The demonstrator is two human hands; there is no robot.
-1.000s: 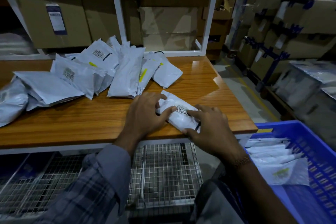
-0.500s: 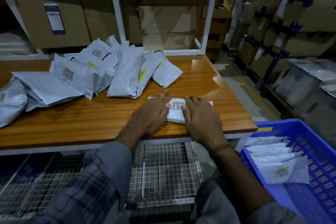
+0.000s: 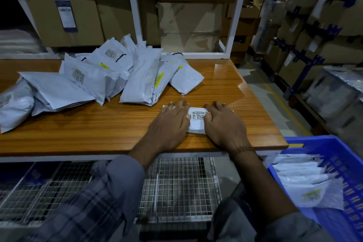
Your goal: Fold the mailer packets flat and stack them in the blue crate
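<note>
A small white mailer packet [image 3: 197, 122] with a barcode label lies flat near the front edge of the wooden table [image 3: 117, 127]. My left hand [image 3: 170, 125] presses its left part with straight fingers. My right hand [image 3: 224, 124] presses its right part, palm down. A pile of grey-white mailer packets [image 3: 117, 76] covers the table's back left. The blue crate [image 3: 334, 163] stands low at the right with several flat packets [image 3: 302, 179] stacked inside.
White shelf posts [image 3: 135, 15] rise behind the table with cardboard boxes [image 3: 188, 23] between them. A wire mesh rack [image 3: 180, 186] sits under the table. More taped boxes [image 3: 324, 31] fill the aisle on the right.
The packet went from tilted and gripped in my curled fingers to lying flat. Both hands now press it down, and they have spread slightly apart along it.
</note>
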